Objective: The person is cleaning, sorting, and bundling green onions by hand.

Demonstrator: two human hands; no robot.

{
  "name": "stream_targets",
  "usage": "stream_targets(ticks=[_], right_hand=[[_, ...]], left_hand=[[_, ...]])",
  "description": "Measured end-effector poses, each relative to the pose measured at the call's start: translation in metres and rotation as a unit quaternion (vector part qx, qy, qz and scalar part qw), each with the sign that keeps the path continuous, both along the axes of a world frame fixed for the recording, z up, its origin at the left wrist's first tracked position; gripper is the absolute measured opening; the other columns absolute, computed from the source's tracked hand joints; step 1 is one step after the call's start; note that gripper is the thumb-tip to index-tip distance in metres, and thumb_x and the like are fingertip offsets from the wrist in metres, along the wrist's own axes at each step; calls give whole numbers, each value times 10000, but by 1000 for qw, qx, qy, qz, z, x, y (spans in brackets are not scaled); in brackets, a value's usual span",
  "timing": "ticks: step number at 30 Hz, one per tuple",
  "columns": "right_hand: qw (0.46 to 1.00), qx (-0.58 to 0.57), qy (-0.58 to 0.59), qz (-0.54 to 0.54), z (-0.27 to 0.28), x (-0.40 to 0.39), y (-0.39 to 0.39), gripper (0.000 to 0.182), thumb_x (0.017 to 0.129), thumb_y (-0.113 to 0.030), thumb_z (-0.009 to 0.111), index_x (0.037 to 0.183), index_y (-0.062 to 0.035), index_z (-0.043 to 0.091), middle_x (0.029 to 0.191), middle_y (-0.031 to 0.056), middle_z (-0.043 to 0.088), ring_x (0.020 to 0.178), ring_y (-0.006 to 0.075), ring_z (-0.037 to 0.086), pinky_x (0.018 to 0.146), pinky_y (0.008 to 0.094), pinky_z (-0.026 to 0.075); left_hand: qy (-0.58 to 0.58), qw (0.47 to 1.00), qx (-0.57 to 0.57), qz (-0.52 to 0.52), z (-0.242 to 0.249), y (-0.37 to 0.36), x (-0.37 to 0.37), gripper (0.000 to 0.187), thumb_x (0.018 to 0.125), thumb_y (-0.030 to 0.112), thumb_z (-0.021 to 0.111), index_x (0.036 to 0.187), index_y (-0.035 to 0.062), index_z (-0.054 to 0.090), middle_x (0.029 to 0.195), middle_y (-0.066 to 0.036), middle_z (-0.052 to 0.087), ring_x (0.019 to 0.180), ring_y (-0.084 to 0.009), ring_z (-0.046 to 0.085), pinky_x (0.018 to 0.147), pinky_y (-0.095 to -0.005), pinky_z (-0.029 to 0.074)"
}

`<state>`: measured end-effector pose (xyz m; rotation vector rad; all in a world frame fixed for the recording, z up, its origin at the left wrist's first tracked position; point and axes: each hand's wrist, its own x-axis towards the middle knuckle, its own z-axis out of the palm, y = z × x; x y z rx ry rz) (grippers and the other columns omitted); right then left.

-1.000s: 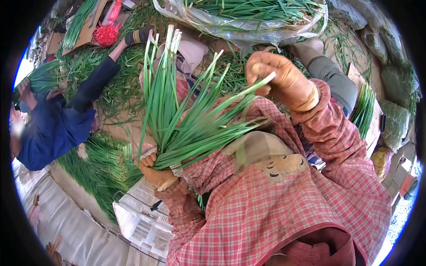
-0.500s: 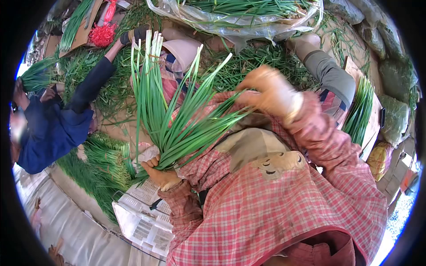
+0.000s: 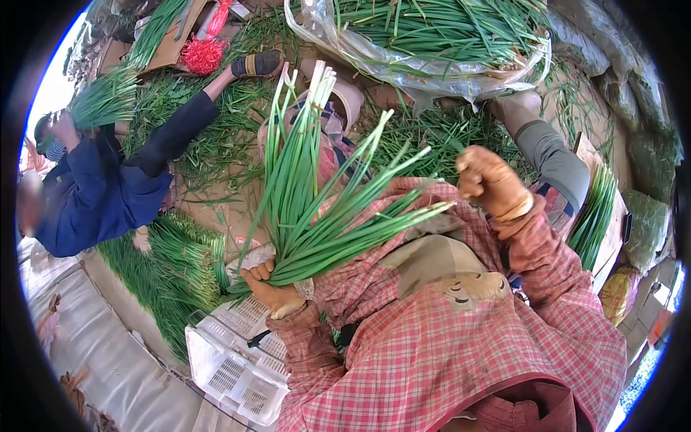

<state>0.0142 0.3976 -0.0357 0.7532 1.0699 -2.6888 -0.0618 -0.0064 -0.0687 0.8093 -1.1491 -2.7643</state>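
Note:
A fanned bunch of long green stalks (image 3: 306, 216) with pale ends is held near its leafy end by my left hand (image 3: 273, 289), whose fingers are wrapped round it. The pale ends point up and to the right, over my lap. My right hand (image 3: 489, 180) is raised to the right of the bunch, apart from it, with its fingers curled in. Something small and dark shows by those fingers, too small to name.
A plastic-lined heap of stalks (image 3: 432, 36) lies ahead. A co-worker in blue (image 3: 108, 187) holds a bunch at the left. Stacked bunches (image 3: 180, 266) and a white crate (image 3: 234, 360) are at lower left; more stalks (image 3: 594, 216) lie on a board at right.
My right hand has moved right, away from the stalks, and its fingers have curled. My left hand keeps its hold. The co-worker's bunch is higher. The view has shifted.

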Motion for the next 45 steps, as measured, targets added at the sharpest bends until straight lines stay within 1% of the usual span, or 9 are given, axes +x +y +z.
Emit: stream_targets(ticks=[4, 7, 14, 19, 25, 30, 36, 40, 45], right_hand=[[972, 233, -4, -42, -3, -5, 88, 201, 812, -220, 596, 878, -31, 576, 675, 48, 540, 556, 159, 502, 569, 305, 438], [473, 876, 61, 77, 1, -47, 71, 302, 762, -232, 635, 975, -27, 572, 809, 115, 592, 735, 257, 570, 681, 368, 458], [873, 447, 160, 113, -6, -136, -71, 376, 764, -337, 607, 997, -42, 599, 797, 145, 622, 725, 299, 603, 670, 372, 477], [587, 695, 368, 194, 16, -81, -114, 100, 718, -199, 542, 668, -124, 586, 613, 104, 558, 550, 287, 571, 453, 372, 446], [739, -21, 535, 408, 106, -24, -85, 178, 829, -126, 586, 728, 11, 536, 684, 159, 527, 633, 307, 530, 555, 377, 414], [891, 30, 373, 257, 75, -39, 4, 228, 787, -194, 632, 743, 28, 608, 622, 100, 576, 558, 219, 525, 501, 347, 384], [628, -135, 708, 293, 107, -65, 65, 142, 798, -168, 526, 798, -54, 610, 652, 42, 532, 582, 161, 505, 488, 285, 388], [883, 446, 130, 71, 109, -106, -14, 321, 840, -318, 530, 889, -17, 630, 745, 114, 598, 675, 188, 560, 605, 280, 443], [722, 676, 33, 145, 58, -165, -75, 645, 689, -462, 671, 1083, 28, 528, 890, 173, 616, 826, 285, 603, 724, 346, 474]], left_hand=[[-19, 999, -27, 35, 4, 4, -8, 442, 951, 342, 326, 574, 168, 177, 516, 39, 154, 507, -122, 213, 645, -299, 353], [-51, 994, -66, 75, 21, 29, -17, 455, 957, 355, 300, 566, 181, 146, 503, 41, 131, 502, -117, 148, 563, -254, 285], [56, 997, 23, -54, 2, 8, -11, 440, 961, 314, 301, 575, 165, 151, 507, 45, 140, 496, -107, 174, 619, -265, 320], [-30, 998, -36, 36, 22, 26, -11, 442, 959, 351, 284, 576, 170, 159, 491, 39, 156, 500, -121, 181, 609, -271, 322], [-46, 995, -72, 43, 28, 33, -14, 472, 952, 381, 285, 548, 177, 150, 488, 36, 157, 504, -125, 180, 599, -271, 315], [-59, 992, -92, 60, 31, 35, -17, 503, 944, 393, 299, 521, 179, 130, 487, 30, 159, 514, -128, 190, 615, -269, 308], [15, 999, -2, 44, 25, 19, -17, 488, 940, 379, 329, 524, 167, 186, 479, 30, 185, 525, -137, 223, 693, -288, 329], [-6, 994, -95, 53, 36, 29, -19, 476, 950, 350, 319, 526, 163, 214, 485, 28, 201, 518, -136, 243, 689, -314, 366], [99, 994, -34, 0, 47, 30, -12, 480, 951, 332, 335, 518, 163, 212, 496, 38, 173, 497, -122, 246, 662, -303, 377]])
